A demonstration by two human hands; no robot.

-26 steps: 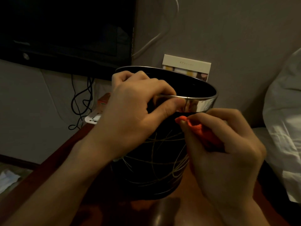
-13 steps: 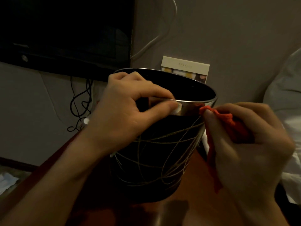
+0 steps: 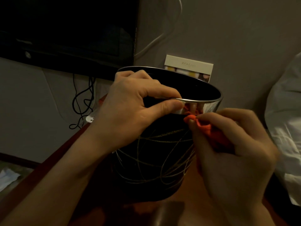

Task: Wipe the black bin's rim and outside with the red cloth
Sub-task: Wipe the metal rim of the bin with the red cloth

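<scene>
The black bin point(image 3: 154, 160), patterned with thin pale lines and topped by a shiny metal rim band, stands on a reddish-brown table point(image 3: 53, 162). My left hand point(image 3: 130, 110) grips the near rim, fingers inside and thumb on the metal band. My right hand point(image 3: 231, 149) holds the bunched red cloth point(image 3: 203, 128) and presses its tip against the bin's outside just below the rim band, right of my left thumb. Most of the cloth is hidden in my palm.
A dark screen point(image 3: 68, 30) hangs on the wall at upper left, with black cables point(image 3: 83, 101) dangling below it. A pale card box point(image 3: 189, 67) stands behind the bin. White bedding point(image 3: 286, 128) lies at the right. A white socket strip point(image 3: 90, 119) sits left of the bin.
My right hand with the cloth swung out to the right side of the rim, then came back left to the front, just under the metal band. My left hand kept its grip.
</scene>
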